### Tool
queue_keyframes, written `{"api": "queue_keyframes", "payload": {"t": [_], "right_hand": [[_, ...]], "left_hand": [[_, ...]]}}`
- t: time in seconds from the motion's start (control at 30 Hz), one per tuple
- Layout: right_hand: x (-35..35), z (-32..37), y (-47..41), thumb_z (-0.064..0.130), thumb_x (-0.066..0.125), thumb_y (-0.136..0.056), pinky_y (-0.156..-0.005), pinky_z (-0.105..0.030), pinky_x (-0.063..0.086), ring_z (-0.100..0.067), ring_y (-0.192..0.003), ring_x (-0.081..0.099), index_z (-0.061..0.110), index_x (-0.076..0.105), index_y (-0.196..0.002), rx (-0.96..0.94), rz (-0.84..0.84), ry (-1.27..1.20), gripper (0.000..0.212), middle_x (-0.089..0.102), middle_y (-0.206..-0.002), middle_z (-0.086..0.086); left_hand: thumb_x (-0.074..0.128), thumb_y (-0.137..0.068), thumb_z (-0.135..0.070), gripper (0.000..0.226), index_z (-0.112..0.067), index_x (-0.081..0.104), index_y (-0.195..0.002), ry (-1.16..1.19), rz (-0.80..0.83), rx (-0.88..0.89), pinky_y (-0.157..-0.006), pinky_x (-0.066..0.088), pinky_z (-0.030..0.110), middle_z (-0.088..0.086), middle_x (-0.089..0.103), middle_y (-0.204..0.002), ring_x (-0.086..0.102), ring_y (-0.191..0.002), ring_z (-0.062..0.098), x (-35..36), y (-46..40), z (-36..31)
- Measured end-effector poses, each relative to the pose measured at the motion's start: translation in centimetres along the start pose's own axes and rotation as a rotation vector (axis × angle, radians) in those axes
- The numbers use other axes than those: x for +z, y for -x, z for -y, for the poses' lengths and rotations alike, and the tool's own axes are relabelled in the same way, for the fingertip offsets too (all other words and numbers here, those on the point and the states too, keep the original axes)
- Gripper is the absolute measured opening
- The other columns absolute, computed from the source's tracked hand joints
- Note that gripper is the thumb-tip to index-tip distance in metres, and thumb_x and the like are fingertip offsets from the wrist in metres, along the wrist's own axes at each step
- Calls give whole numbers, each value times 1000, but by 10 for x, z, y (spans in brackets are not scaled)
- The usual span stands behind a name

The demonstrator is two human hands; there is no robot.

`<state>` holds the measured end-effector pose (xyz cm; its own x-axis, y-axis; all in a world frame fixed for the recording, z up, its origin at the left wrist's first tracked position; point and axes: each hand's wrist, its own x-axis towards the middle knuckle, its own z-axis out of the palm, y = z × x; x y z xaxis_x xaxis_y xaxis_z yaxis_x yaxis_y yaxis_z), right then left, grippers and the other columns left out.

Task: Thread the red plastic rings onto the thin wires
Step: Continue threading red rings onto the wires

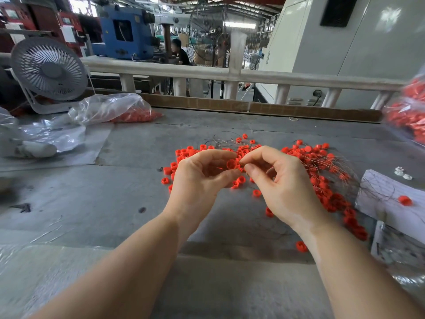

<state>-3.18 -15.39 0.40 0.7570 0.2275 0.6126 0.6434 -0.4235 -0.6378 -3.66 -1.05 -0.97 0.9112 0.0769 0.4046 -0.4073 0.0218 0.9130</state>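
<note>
Above the grey table (128, 203), my left hand (200, 180) pinches a red plastic ring (231, 164) between thumb and fingers. My right hand (280, 183) meets it fingertip to fingertip and pinches a thin wire right at that ring. Behind and to the right of my hands, several loose red rings (305, 153) lie scattered. A bundle of thin wires (331, 166) fans out to the right of my right hand, with several red rings strung on them (331, 199).
A clear bag of red rings (135, 116) lies at the back left beside a small white fan (49, 72). Another bag of rings (409, 111) sits at the right edge. White paper (386, 203) carrying one ring lies at the right. A low wall borders the table's far side.
</note>
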Motion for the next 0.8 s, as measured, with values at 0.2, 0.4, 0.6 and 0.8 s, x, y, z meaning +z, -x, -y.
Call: {"api": "queue_keyframes", "payload": {"t": [0.2,0.4,0.6,0.8], "right_hand": [[1,-1,0,-1,60,-86,-55,-3,37,8,-56,53,13,66,-83,-12,-17,23,15,58,-61,12],[0,-2,0,0,60,-86,-54,-4,38,6,-56,54,15,65,-82,-12,-41,16,16,56,-58,14],[0,0,0,-5,60,-85,-52,-8,43,3,-55,53,8,68,-81,-50,11,-56,15,59,-64,11],[1,-2,-1,-4,59,-86,-54,-7,43,2,-60,57,6,66,-83,-18,-7,-62,13,62,-72,10]], "left_hand": [[72,-72,5,31,-22,71,-87,30,57,-11,-63,51,16,-6,71,-71,64,-63,4,0,1,-1],[70,-74,6,29,-20,71,-88,36,72,-14,-63,52,16,-6,72,-73,65,-65,4,2,2,-1],[73,-70,4,21,-12,69,-84,15,26,-28,-58,51,16,-7,68,-63,63,-58,5,2,0,1],[68,-75,10,29,-14,70,-89,-8,77,-10,-68,54,18,-4,73,-75,66,-70,6,2,3,-1]]}}
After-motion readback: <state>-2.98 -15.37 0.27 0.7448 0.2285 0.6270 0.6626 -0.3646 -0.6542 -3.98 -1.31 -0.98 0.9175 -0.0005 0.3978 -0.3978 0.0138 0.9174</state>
